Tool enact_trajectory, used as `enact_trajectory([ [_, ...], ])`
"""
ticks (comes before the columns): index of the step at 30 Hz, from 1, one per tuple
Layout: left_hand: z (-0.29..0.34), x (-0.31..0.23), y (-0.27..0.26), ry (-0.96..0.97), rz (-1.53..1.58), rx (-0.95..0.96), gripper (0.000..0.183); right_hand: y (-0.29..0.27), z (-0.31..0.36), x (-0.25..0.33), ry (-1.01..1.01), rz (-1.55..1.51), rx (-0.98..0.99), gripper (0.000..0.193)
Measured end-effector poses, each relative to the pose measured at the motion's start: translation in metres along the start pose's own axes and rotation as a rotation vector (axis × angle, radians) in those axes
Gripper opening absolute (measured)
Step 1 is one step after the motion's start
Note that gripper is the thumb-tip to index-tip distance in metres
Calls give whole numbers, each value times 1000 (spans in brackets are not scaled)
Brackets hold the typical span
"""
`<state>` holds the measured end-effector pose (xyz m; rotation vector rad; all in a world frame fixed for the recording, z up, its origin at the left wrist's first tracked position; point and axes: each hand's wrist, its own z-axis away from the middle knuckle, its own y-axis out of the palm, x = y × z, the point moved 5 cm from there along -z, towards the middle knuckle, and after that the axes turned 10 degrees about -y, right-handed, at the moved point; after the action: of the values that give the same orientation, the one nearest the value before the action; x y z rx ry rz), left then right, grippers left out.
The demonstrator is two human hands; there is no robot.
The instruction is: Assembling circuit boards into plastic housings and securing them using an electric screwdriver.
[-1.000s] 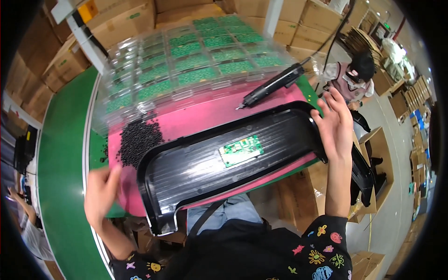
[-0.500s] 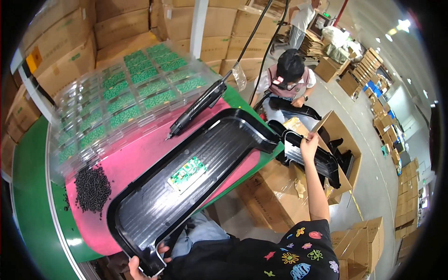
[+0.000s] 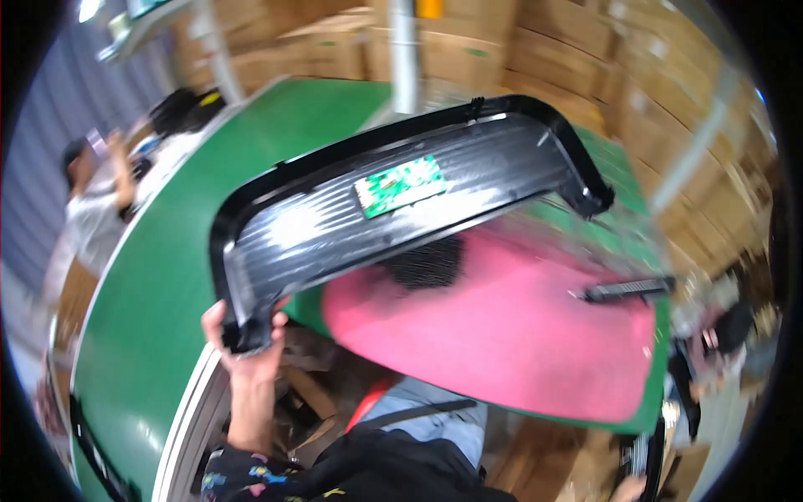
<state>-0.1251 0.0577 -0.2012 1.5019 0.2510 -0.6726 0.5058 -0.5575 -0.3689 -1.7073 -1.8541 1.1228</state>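
My left hand (image 3: 249, 343) is closed around one end leg of a long, shallow black plastic housing (image 3: 309, 238). The housing is raised over the work table, its ribbed inside facing me. On that inside sits a green circuit board (image 3: 401, 186). Down at the lower right edge, my right hand (image 3: 629, 489) is partly cut off and blurred, closed at the side of another black plastic housing (image 3: 657, 456). Behind the raised housing is a heap of small black pieces (image 3: 428, 263) on a pink mat (image 3: 485, 335).
A black electric screwdriver (image 3: 627, 289) lies at the mat's right side. Clear trays (image 3: 615, 243) are partly hidden behind the housing. The green table (image 3: 159, 276) curves left, with a black part (image 3: 100, 456) at its near edge. People are at left and right; cartons (image 3: 468, 63) are stacked behind.
My view has swung left. The left hand has lifted the housing with the circuit board off the mat and carried it leftward. My right hand now has a black housing beside me at the lower right.
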Motion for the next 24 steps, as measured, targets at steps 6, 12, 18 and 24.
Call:
enact_trajectory([
  [6,20,-57,-25,265,-39,-190,56,15,9,12,-29,91,-1,24],
  [12,27,-91,-52,437,97,-280,56,-30,7,36,-23,-20,174,27],
  [18,-1,-155,-172,381,258,94,75,2,8,17,78,-11,467,43],
  [24,-51,-109,-121,-148,294,241,66,-49,-15,12,-101,53,100,29],
])
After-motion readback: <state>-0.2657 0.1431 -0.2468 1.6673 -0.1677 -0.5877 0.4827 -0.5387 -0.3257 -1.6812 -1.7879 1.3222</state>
